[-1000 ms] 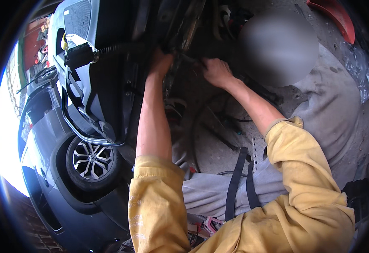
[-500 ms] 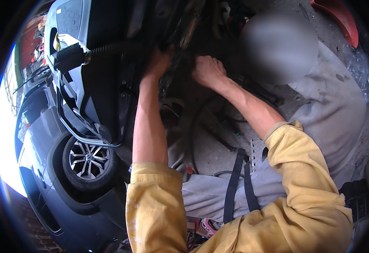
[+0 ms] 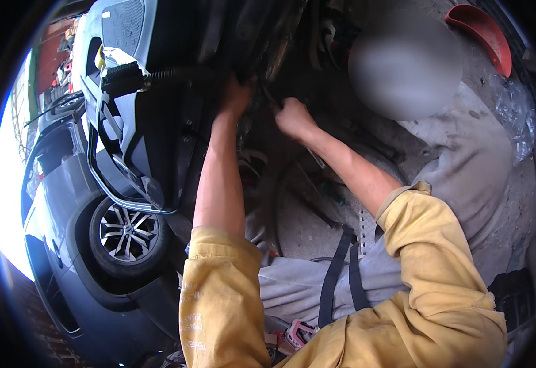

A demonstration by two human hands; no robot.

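Note:
My right hand [image 3: 295, 119] is closed in a fist around a long, thin metal bar-like tool [image 3: 270, 95]. Its upper end runs toward the dark car underbody, and a shiny end [image 3: 318, 159] shows beyond my wrist; its exact kind is unclear. In shadow to the left, my left hand [image 3: 236, 97] reaches up to the dark underbody [image 3: 219, 43], close to the tool's upper end. Its fingers are too dark to read. Both forearms come out of yellow sleeves.
A person in grey clothing [image 3: 458, 159] is close on the right. A red curved pan-like piece [image 3: 484, 38] and clear plastic [image 3: 516, 116] lie behind. Left stands a dark car with a spoked wheel [image 3: 129, 233]. Black straps [image 3: 335, 270] cross grey cloth below.
My right hand has shifted slightly down and left, and the metal tool now shows at both sides of the fist. The left hand stays at the underbody; the view has shifted a little.

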